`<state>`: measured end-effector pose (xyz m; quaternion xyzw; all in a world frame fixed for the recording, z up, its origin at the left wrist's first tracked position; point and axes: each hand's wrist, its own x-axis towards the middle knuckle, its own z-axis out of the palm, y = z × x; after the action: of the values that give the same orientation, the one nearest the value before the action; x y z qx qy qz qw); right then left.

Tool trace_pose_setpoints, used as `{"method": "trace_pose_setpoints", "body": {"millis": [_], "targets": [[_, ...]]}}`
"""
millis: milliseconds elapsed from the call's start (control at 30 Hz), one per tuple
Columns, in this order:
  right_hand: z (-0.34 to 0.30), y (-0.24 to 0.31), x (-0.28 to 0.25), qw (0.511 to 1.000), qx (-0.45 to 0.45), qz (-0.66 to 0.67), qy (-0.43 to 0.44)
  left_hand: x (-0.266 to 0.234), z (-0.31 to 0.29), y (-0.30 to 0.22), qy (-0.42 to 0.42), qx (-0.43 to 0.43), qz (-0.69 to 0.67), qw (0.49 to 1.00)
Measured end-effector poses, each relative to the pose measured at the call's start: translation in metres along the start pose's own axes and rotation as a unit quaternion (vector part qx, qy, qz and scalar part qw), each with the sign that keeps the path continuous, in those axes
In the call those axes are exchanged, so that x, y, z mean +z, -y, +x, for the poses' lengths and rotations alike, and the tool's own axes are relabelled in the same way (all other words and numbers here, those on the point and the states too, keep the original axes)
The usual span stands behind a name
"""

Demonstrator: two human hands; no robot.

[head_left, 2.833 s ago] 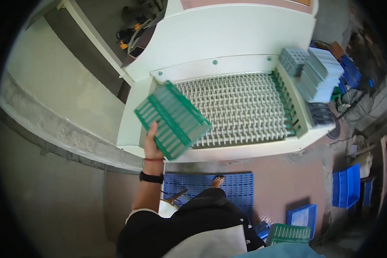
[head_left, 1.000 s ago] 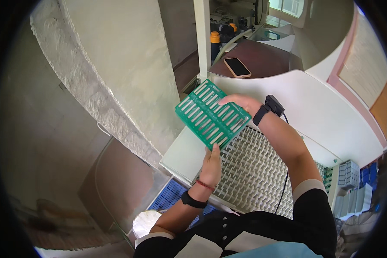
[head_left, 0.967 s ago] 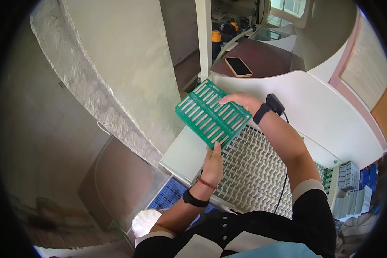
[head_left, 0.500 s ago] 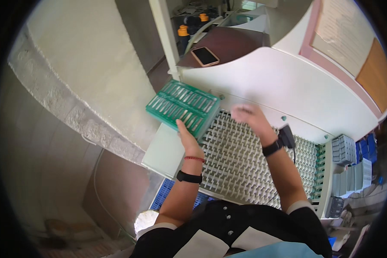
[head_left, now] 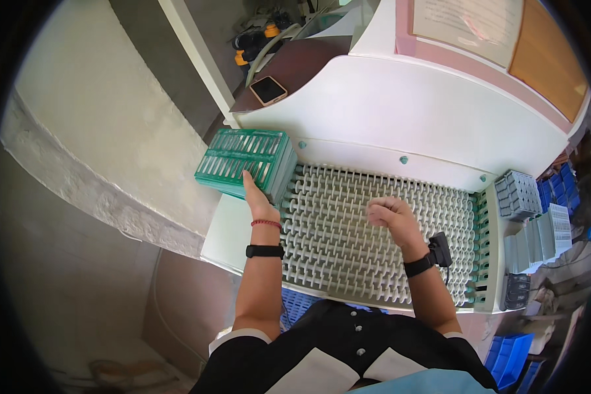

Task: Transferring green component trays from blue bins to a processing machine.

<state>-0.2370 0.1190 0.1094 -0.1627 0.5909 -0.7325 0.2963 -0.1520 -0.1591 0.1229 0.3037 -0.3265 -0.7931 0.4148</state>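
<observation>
A green tray [head_left: 233,157] with two rows of small silvery metal pieces lies on top of a stack at the left. My left hand [head_left: 260,202] grips the tray's near right corner, its thumb on the top edge and the other fingers hidden beside the stack. Over the bed of pale plastic rollers [head_left: 335,253], my right hand [head_left: 393,217] hangs with the fingers curled in. Whatever those fingers may hold cannot be made out. Dark bands circle both wrists, and the right one carries a small black device [head_left: 440,249].
Behind the rollers rises a white panel [head_left: 400,111]. A phone [head_left: 268,90] lies on the dark red top beyond it. Grey racks [head_left: 519,195] and pale blue blocks [head_left: 538,240] stand at the right end. A rough wall [head_left: 105,131] borders the left; blue bins [head_left: 509,358] sit lower right.
The whole view has shifted, so the scene sits further left. My right hand has come back from near the panel to over the middle of the rollers. The left hand stays on the green tray.
</observation>
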Motion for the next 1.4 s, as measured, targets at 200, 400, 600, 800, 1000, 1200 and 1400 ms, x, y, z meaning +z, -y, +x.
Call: {"method": "trace_pose_setpoints", "body": {"millis": [200, 400, 600, 800, 1000, 1200, 1400], "targets": [[-0.021, 0.002, 0.012, 1.0, -0.011, 0.01, 0.027, 0.017, 0.017, 0.008, -0.07, -0.002, 0.043, 0.997], [-0.079, 0.006, 0.002, 0.999, -0.039, 0.025, -0.014, 0.007, 0.02, 0.011, 0.022, 0.043, 0.058, 0.997], [-0.181, 0.009, -0.026, 0.982, -0.065, -0.053, -0.166, 0.049, -0.121, 0.03, 0.149, 0.014, 0.059, 0.987], [-0.33, -0.022, -0.043, 0.933, -0.103, -0.124, -0.323, 0.018, -0.28, 0.115, 0.49, -0.118, 0.206, 0.839], [-0.477, -0.162, -0.033, 0.808, 0.047, -0.111, -0.576, -0.022, -0.4, 0.178, 0.747, -0.373, 0.273, 0.478], [-0.582, -0.302, 0.078, 0.527, 0.187, 0.057, -0.827, -0.055, -0.45, 0.214, 0.778, -0.458, 0.352, 0.248], [-0.604, -0.413, 0.213, 0.329, 0.224, 0.274, -0.876, -0.083, -0.5, 0.235, 0.752, -0.468, 0.406, 0.222]]}}
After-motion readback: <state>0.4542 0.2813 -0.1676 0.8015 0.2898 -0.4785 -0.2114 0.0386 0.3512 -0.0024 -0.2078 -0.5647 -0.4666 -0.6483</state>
